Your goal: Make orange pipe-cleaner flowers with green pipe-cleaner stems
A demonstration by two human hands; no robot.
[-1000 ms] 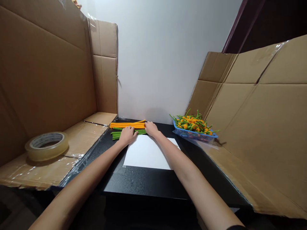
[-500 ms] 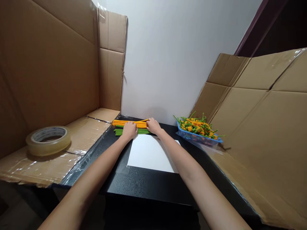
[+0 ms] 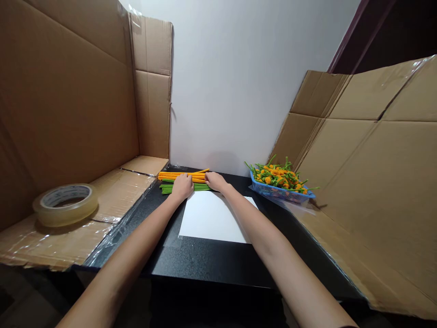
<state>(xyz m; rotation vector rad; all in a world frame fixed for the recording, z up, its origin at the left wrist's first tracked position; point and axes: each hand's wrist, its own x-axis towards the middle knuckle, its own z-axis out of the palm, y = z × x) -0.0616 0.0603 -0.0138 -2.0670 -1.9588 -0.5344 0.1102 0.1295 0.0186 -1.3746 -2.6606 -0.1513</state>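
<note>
Black tabletop (image 3: 205, 262), orange sticks (image 3: 170, 176) touching right hand (image 3: 215, 181)

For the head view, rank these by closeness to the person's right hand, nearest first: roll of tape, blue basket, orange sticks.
From the right hand:
1. Orange sticks: right at the hand, extending to its left.
2. Blue basket: off to its right.
3. Roll of tape: far over on the left.

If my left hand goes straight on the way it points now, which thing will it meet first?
Your left hand would probably meet the orange pipe cleaners first; it seems to touch them. Behind them is the pale wall; exact depth is unclear.
</note>
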